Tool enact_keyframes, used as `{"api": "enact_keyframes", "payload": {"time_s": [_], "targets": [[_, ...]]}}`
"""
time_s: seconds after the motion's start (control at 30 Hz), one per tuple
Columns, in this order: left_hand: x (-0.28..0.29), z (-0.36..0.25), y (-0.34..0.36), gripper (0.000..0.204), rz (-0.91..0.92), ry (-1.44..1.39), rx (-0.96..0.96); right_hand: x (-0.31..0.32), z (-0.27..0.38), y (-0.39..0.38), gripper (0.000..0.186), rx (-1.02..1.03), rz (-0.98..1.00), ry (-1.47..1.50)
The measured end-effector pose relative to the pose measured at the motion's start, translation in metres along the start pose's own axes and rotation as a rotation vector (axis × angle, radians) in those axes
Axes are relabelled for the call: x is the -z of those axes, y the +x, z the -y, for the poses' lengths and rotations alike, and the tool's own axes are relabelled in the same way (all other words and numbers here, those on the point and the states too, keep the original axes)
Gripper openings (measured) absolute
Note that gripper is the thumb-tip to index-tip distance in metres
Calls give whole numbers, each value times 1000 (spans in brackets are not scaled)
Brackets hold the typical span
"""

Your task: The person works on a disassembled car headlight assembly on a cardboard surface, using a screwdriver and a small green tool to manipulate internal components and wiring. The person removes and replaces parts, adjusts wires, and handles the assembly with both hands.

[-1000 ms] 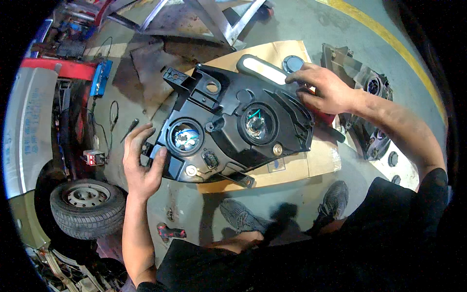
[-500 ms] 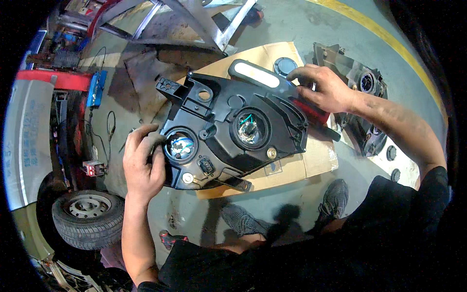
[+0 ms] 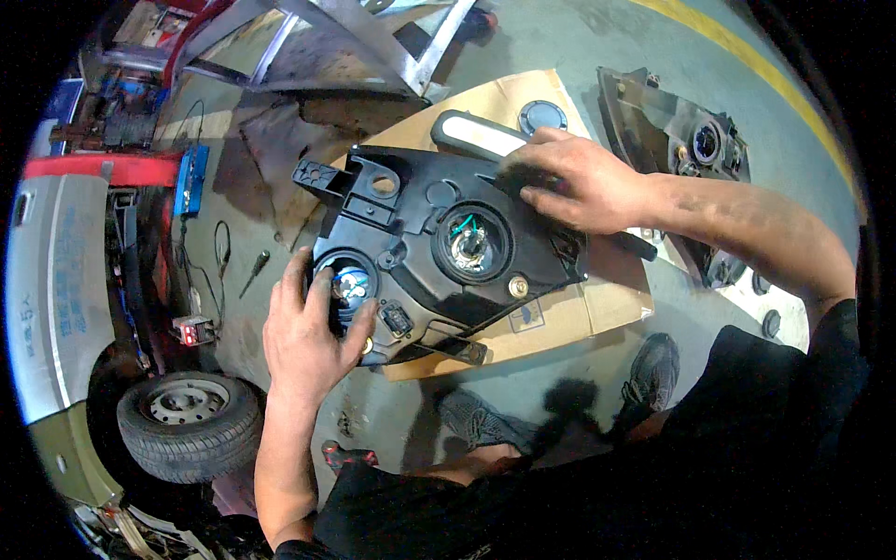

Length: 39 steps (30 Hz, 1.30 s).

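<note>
The left hand [image 3: 308,331] is curling around the lower left corner of the black headlight housing [image 3: 439,252], fingers wrapping the rim of the round socket [image 3: 347,285] there, where a bluish bulb base is showing. The right hand [image 3: 579,182] is lying flat on the upper right end of the same housing, fingers spread and pressing down rather than closing around anything. Between the two hands the housing is resting back side up, with a second round opening [image 3: 471,245] at its middle showing a bulb and thin wires inside.

The housing is sitting on a sheet of brown cardboard [image 3: 579,313] spread over the concrete floor [image 3: 560,56]. A long light-coloured lamp [image 3: 478,138] is lying just beyond the housing's upper edge, and a round dark cap [image 3: 542,116] is resting on the cardboard near it. To the right, well apart, another headlight unit [image 3: 686,149] is lying on the floor.

On the left, a screwdriver [image 3: 253,273] is lying on the floor beside a black cable, a blue box [image 3: 191,179] is sitting farther up, and a wheel with a tyre [image 3: 189,425] is resting low at the left. The person's shoes [image 3: 653,369] are showing below the cardboard.
</note>
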<state>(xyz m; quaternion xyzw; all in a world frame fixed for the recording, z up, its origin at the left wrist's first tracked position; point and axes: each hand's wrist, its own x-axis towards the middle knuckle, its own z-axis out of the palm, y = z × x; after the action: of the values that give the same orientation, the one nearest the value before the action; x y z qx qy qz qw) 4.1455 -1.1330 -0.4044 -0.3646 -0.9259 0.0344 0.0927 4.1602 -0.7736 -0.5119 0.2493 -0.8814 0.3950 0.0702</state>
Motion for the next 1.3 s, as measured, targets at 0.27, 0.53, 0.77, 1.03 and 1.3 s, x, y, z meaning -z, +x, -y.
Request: {"api": "enact_keyframes", "payload": {"time_s": [0.27, 0.53, 0.77, 1.03, 1.3], "targets": [[3, -15, 12, 53, 194, 110, 52, -22, 8, -7, 55, -91, -95, 23], [2, -26, 10, 61, 233, 168, 84, -24, 17, 12, 57, -206, 14, 54], [-2, -15, 5, 65, 242, 162, 103, -23, 25, 11, 49, -247, 99, 139], [-13, -16, 4, 66, 190, -33, 180, -25, 30, -10, 48, -222, 63, 189], [-24, -10, 2, 64, 76, -93, 239, -32, 28, -7, 45, -196, 60, 245]]}}
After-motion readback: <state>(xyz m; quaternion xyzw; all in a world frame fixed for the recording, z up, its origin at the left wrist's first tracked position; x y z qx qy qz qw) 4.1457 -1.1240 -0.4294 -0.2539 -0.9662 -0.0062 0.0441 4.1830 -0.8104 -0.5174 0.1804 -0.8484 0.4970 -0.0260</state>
